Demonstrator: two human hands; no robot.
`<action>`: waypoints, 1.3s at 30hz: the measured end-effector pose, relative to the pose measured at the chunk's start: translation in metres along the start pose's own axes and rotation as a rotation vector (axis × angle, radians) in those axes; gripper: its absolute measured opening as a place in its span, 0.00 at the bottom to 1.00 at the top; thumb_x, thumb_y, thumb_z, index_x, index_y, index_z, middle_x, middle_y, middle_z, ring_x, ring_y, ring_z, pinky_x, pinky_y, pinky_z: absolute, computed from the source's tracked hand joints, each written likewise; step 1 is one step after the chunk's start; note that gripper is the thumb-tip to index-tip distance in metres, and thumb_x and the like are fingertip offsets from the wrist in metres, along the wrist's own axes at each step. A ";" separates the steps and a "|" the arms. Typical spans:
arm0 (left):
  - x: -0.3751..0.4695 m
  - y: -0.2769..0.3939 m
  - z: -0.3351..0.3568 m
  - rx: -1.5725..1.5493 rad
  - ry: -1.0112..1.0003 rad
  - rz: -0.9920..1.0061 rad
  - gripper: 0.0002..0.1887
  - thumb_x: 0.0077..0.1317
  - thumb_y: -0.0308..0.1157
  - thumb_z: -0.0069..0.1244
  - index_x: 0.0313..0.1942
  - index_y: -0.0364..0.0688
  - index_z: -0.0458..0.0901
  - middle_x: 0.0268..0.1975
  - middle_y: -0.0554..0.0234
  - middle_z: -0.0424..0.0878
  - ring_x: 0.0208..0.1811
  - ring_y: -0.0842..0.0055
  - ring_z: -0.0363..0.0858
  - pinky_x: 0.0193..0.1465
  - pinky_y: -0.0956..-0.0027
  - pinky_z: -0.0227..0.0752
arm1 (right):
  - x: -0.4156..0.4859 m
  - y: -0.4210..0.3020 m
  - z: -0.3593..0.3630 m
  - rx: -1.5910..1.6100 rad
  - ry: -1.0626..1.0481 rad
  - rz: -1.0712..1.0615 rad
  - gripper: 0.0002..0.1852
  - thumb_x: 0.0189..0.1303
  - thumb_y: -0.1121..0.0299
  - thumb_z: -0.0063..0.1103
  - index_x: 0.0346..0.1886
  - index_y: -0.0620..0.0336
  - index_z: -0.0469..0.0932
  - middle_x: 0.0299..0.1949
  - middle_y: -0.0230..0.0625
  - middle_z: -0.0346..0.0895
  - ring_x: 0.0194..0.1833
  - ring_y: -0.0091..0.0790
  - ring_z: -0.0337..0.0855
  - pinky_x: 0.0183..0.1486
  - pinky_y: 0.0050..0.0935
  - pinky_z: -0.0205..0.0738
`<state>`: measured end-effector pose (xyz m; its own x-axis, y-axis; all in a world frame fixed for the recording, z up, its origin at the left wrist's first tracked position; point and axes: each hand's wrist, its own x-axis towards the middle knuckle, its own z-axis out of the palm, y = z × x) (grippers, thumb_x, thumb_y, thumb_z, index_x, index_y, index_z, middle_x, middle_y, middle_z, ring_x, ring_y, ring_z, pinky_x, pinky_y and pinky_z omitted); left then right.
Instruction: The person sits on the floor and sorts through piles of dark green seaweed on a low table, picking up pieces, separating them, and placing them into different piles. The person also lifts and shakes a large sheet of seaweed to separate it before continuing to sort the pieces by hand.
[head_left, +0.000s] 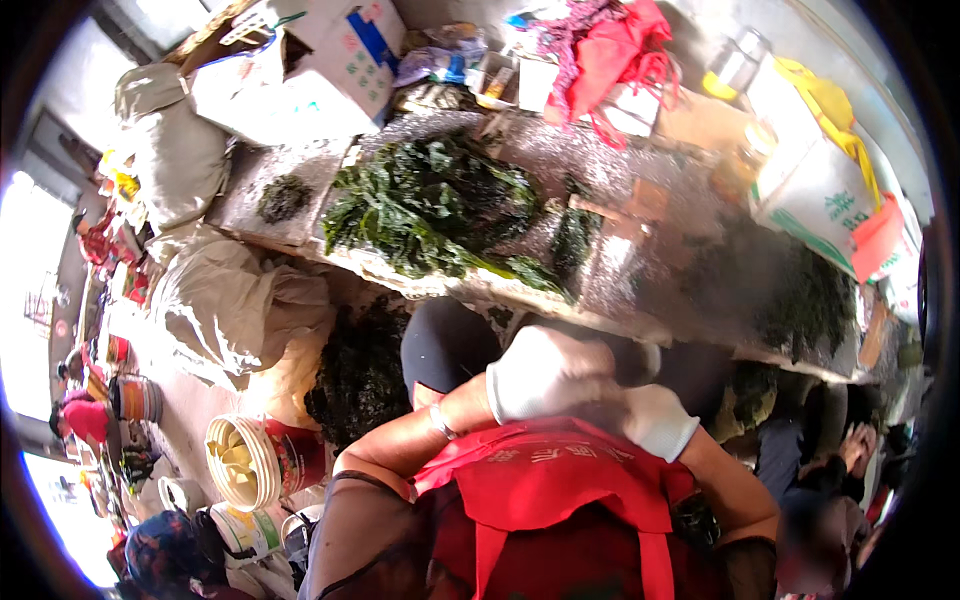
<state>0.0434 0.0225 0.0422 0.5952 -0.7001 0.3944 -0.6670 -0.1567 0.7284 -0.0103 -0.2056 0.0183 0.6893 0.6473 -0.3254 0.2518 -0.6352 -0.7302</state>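
Note:
My left hand (555, 373), in a white knit glove, and my right hand (658, 420), gloved alike, meet in front of my lap, over the top of a red apron (562, 472). Their fingers are blurred and overlap, so whether they hold anything is hidden. Beyond my knees, a pile of wet green seaweed (442, 202) lies on the work table (540, 142), some fronds reaching the near edge. A wooden-handled tool (600, 208) rests right of the pile beside a narrow strip of seaweed (574, 240). More dark seaweed (802, 292) lies at the table's right end.
Cardboard boxes (300, 82), a red cloth (615, 60) and a clear bottle (735, 64) line the table's back. Large cloth sacks (217, 300) and a white bucket (244, 461) stand left. Dark seaweed (364, 367) lies below the table. Other people (817, 517) sit nearby.

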 end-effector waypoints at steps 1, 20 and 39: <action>-0.001 -0.012 0.005 -0.159 0.053 -0.070 0.06 0.62 0.30 0.57 0.37 0.39 0.84 0.31 0.57 0.82 0.31 0.65 0.82 0.35 0.67 0.76 | 0.003 0.003 0.006 0.222 -0.067 -0.112 0.12 0.67 0.68 0.48 0.45 0.59 0.81 0.49 0.45 0.82 0.43 0.45 0.84 0.44 0.36 0.78; -0.011 -0.002 0.087 -0.497 0.373 -0.369 0.10 0.73 0.37 0.44 0.46 0.40 0.74 0.32 0.66 0.74 0.29 0.77 0.73 0.29 0.71 0.69 | 0.018 0.005 -0.002 -0.596 1.065 -0.205 0.05 0.37 0.68 0.68 0.22 0.52 0.82 0.35 0.29 0.75 0.42 0.38 0.76 0.65 0.58 0.64; -0.014 0.002 0.062 -0.064 0.173 -0.426 0.36 0.68 0.37 0.52 0.70 0.34 0.54 0.40 0.55 0.84 0.37 0.77 0.81 0.44 0.71 0.76 | 0.018 -0.010 0.020 -0.211 0.974 -0.088 0.06 0.38 0.77 0.65 0.25 0.62 0.80 0.46 0.39 0.76 0.49 0.46 0.74 0.54 0.40 0.74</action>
<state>0.0056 -0.0111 0.0032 0.8800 -0.4551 0.1361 -0.3210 -0.3584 0.8767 -0.0141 -0.1793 0.0074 0.8949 0.1280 0.4275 0.3786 -0.7249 -0.5755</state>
